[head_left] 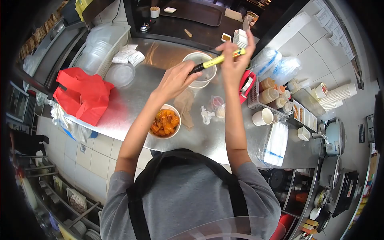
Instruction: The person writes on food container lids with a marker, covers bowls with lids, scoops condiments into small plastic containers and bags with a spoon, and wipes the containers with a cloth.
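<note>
Above the steel counter I hold a yellow marker (218, 60) with a black end, tilted up to the right. My left hand (176, 79) is closed around the black end. The fingers of my right hand (236, 60), slightly blurred, grip the yellow end. Below the marker stands a round tub (199, 85) with a pale rim, partly covered by my left hand and the marker. Nearer to me, a white bowl (179, 125) contains orange, sauced food pieces (164, 122). Between bowl and tub lies a crumpled brown napkin (184, 109).
A red bag (84, 96), a clear lid (121, 75) and a basket of plastic containers (105, 54) occupy the left. At right are a tape dispenser (247, 85), sauce bottles (268, 96), a paper cup (262, 117) and a wrapped white stack (276, 144). A tied plastic bag (207, 115) lies mid-counter.
</note>
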`<action>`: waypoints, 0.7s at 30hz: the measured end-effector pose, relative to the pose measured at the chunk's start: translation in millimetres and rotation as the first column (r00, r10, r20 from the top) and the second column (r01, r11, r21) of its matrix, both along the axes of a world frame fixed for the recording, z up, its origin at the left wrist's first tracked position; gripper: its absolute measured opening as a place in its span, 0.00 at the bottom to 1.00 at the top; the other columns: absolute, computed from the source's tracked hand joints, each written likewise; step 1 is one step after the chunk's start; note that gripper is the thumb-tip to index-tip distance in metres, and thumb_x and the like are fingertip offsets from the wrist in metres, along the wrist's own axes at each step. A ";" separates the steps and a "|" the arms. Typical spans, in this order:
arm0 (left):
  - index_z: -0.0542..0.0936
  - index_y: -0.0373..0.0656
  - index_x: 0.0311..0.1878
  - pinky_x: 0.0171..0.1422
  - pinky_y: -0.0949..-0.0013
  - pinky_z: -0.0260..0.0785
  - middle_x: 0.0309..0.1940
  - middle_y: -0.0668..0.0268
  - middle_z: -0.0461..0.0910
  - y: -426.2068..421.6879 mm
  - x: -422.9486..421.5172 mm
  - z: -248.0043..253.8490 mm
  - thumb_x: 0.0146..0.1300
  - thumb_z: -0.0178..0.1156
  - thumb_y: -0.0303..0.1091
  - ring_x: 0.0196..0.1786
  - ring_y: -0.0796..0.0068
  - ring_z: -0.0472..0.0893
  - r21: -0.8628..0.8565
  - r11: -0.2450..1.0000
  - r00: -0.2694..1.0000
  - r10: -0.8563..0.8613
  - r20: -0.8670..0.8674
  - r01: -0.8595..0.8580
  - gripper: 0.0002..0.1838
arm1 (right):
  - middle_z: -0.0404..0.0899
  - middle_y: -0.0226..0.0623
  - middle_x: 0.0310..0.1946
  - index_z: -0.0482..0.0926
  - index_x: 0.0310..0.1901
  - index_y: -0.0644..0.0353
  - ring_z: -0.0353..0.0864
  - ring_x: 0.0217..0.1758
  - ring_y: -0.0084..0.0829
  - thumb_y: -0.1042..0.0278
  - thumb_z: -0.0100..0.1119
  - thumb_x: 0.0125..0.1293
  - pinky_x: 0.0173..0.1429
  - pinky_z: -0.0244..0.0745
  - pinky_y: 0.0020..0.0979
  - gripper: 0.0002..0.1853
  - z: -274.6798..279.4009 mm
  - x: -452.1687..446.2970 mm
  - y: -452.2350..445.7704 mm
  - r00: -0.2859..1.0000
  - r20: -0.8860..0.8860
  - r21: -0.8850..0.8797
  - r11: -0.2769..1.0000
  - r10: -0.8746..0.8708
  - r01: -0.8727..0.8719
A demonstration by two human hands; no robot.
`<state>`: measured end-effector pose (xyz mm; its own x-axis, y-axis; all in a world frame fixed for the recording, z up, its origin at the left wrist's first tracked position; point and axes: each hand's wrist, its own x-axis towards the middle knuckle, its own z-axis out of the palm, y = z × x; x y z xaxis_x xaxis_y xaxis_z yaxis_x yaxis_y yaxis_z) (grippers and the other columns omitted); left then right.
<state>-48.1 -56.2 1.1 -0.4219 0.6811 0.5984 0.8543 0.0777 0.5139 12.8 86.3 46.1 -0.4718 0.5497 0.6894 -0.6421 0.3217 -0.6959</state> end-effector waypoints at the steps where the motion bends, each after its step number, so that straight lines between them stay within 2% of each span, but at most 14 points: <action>1: 0.69 0.39 0.33 0.35 0.57 0.66 0.29 0.56 0.73 -2.6 3.3 5.6 0.60 0.55 0.40 0.34 0.54 0.75 -0.001 0.999 0.999 -0.046 -0.026 0.046 0.13 | 0.72 0.31 0.19 0.55 0.56 0.58 0.70 0.20 0.18 0.73 0.50 0.65 0.23 0.63 0.17 0.21 10.1 9.0 -4.8 1.000 0.025 -0.022 1.000 -0.015 0.016; 2: 0.71 0.37 0.39 0.33 0.60 0.65 0.27 0.55 0.73 -2.8 10.8 13.5 0.59 0.57 0.37 0.31 0.53 0.74 0.002 0.998 0.996 -0.070 -0.054 0.070 0.13 | 0.72 0.32 0.18 0.55 0.53 0.58 0.70 0.19 0.19 0.74 0.47 0.66 0.22 0.63 0.18 0.17 13.0 13.4 -9.2 1.000 -0.025 -0.030 1.000 -0.007 0.006; 4: 0.71 0.37 0.40 0.33 0.60 0.65 0.28 0.55 0.74 -5.6 19.9 22.7 0.59 0.57 0.37 0.31 0.53 0.74 -0.004 0.998 0.994 -0.060 -0.090 0.060 0.13 | 0.71 0.34 0.18 0.56 0.48 0.58 0.70 0.18 0.20 0.74 0.42 0.68 0.22 0.63 0.18 0.10 15.4 19.9 -16.6 0.992 -0.127 -0.039 0.999 0.006 -0.011; 5: 0.71 0.36 0.41 0.33 0.60 0.65 0.28 0.55 0.74 -6.4 23.2 25.4 0.59 0.57 0.37 0.31 0.53 0.75 -0.005 0.998 0.992 -0.055 -0.110 0.055 0.14 | 0.71 0.34 0.18 0.56 0.46 0.57 0.70 0.18 0.20 0.74 0.42 0.68 0.21 0.63 0.19 0.09 16.0 24.6 -20.2 0.994 -0.108 -0.075 0.997 0.013 -0.021; 6: 0.69 0.40 0.30 0.30 0.60 0.66 0.25 0.58 0.74 -6.5 24.4 26.8 0.58 0.58 0.41 0.28 0.55 0.75 0.045 0.998 0.985 -0.025 -0.168 0.033 0.14 | 0.71 0.34 0.17 0.55 0.45 0.57 0.70 0.17 0.20 0.74 0.41 0.68 0.21 0.63 0.19 0.08 15.8 29.5 -24.4 0.996 -0.091 -0.112 0.993 0.021 -0.031; 9: 0.70 0.40 0.32 0.30 0.60 0.67 0.25 0.59 0.75 -9.8 19.8 19.3 0.57 0.59 0.41 0.29 0.55 0.76 0.103 0.995 0.966 0.034 -0.255 -0.007 0.14 | 0.71 0.36 0.18 0.55 0.44 0.54 0.67 0.14 0.20 0.71 0.42 0.69 0.16 0.60 0.18 0.08 4.8 34.0 -34.3 0.999 -0.045 -0.177 0.984 -0.023 0.015; 11: 0.71 0.41 0.37 0.32 0.62 0.68 0.27 0.60 0.75 -15.8 14.5 11.6 0.58 0.58 0.41 0.32 0.57 0.77 -0.016 0.994 0.981 0.108 -0.164 -0.112 0.13 | 0.72 0.36 0.19 0.56 0.45 0.53 0.67 0.12 0.20 0.69 0.42 0.69 0.13 0.58 0.18 0.08 -12.0 32.8 -27.7 0.977 -0.036 -0.194 0.958 0.209 -0.212; 13: 0.71 0.43 0.48 0.37 0.66 0.69 0.34 0.59 0.76 -30.2 22.1 15.0 0.60 0.56 0.40 0.37 0.61 0.77 -0.201 0.975 0.989 0.114 0.089 -0.095 0.16 | 0.73 0.38 0.20 0.57 0.44 0.54 0.70 0.13 0.21 0.68 0.41 0.70 0.14 0.61 0.19 0.06 -32.6 27.1 9.1 0.907 0.197 -0.330 0.896 0.373 -0.297; 15: 0.68 0.43 0.53 0.40 0.67 0.69 0.39 0.58 0.75 -50.8 17.2 -6.5 0.62 0.55 0.38 0.40 0.64 0.77 -0.154 0.978 0.966 0.167 0.196 -0.138 0.18 | 0.75 0.41 0.24 0.59 0.45 0.55 0.72 0.15 0.23 0.66 0.41 0.70 0.15 0.64 0.20 0.06 -49.6 23.0 65.5 0.976 0.214 -0.236 0.968 -0.032 0.083; 16: 0.67 0.43 0.56 0.42 0.68 0.69 0.42 0.58 0.75 -62.6 11.3 -20.7 0.63 0.54 0.38 0.41 0.66 0.77 -0.132 0.976 0.948 0.200 0.247 -0.171 0.20 | 0.75 0.44 0.28 0.59 0.46 0.56 0.74 0.19 0.28 0.67 0.40 0.69 0.20 0.68 0.26 0.07 -58.0 25.5 101.8 0.926 0.263 -0.091 0.948 -0.271 0.304; 17: 0.66 0.43 0.57 0.43 0.68 0.69 0.43 0.58 0.75 -77.2 3.9 -36.2 0.63 0.53 0.38 0.42 0.67 0.77 -0.128 0.975 0.924 0.215 0.317 -0.183 0.21 | 0.75 0.48 0.32 0.60 0.47 0.57 0.77 0.24 0.34 0.68 0.40 0.69 0.25 0.72 0.31 0.08 -67.5 30.5 139.4 0.824 0.274 0.057 0.863 -0.496 0.501; 18: 0.64 0.43 0.59 0.43 0.68 0.68 0.45 0.57 0.74 -93.0 -3.5 -54.3 0.64 0.52 0.38 0.43 0.68 0.77 -0.125 0.972 0.893 0.231 0.386 -0.198 0.21 | 0.74 0.51 0.35 0.60 0.48 0.58 0.76 0.30 0.41 0.70 0.40 0.68 0.33 0.71 0.38 0.09 -79.0 31.6 174.2 0.663 0.245 0.282 0.706 -0.707 0.649; 19: 0.63 0.43 0.60 0.44 0.68 0.68 0.46 0.57 0.74 -106.6 -9.2 -71.5 0.65 0.52 0.38 0.43 0.68 0.76 -0.126 0.969 0.856 0.248 0.453 -0.213 0.22 | 0.74 0.55 0.39 0.61 0.49 0.59 0.76 0.36 0.49 0.71 0.40 0.67 0.40 0.70 0.45 0.10 -91.4 32.5 203.2 0.471 0.158 0.482 0.484 -0.868 0.730; 21: 0.64 0.43 0.60 0.45 0.68 0.68 0.46 0.57 0.74 -128.2 -15.8 -103.7 0.65 0.51 0.38 0.43 0.68 0.76 -0.136 0.961 0.820 0.277 0.501 -0.242 0.22 | 0.71 0.59 0.42 0.62 0.49 0.59 0.71 0.46 0.57 0.73 0.41 0.65 0.49 0.63 0.50 0.12 -115.6 32.7 236.9 0.435 0.262 0.549 0.504 -0.861 0.667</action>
<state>-63.9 -184.4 -102.6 -0.8212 0.5317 0.2073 0.4149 0.3068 0.8566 45.5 323.2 -69.5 -0.2556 0.6396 0.7250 0.3560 0.7595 -0.5445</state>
